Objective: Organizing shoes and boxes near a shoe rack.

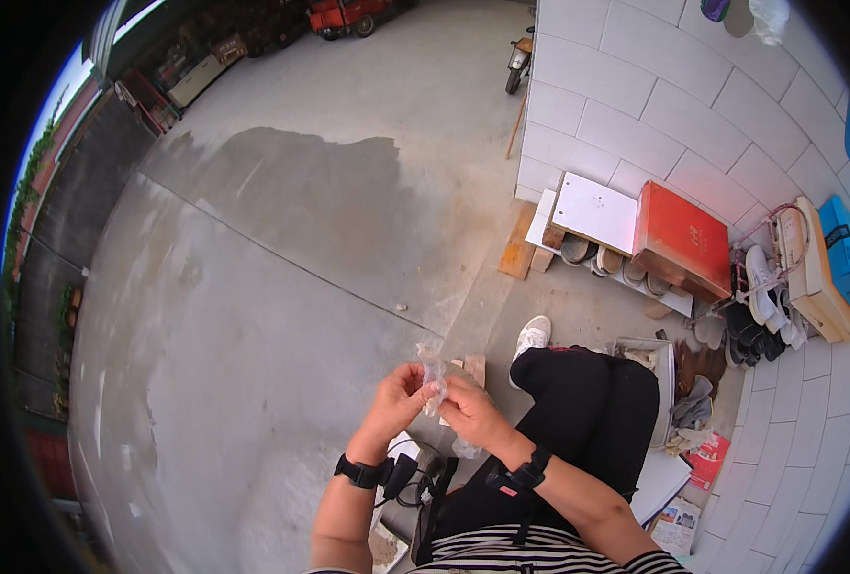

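Note:
A crumpled piece of clear plastic film (433, 367) is pinched between my two hands in front of my lap. My left hand (398, 393) grips its left side with thumb and fingers. My right hand (477, 415) holds the other side, its fingertips close to those of the left. More clear plastic (466, 450) shows under my right wrist; whether it joins the held piece I cannot tell. Behind the hands, light wooden pieces (474, 368) are partly hidden. Below my left wrist, black cables (425, 488) hang near my leg.
To the right, a white board (597, 210) and a red box (683, 237) rest above several shoes by the tiled wall (633, 93). A rack holds white shoes (761, 287) beside a blue box (847, 255). A grey bin (662, 387) stands beside my leg. Wet patches mark the concrete floor (310, 201).

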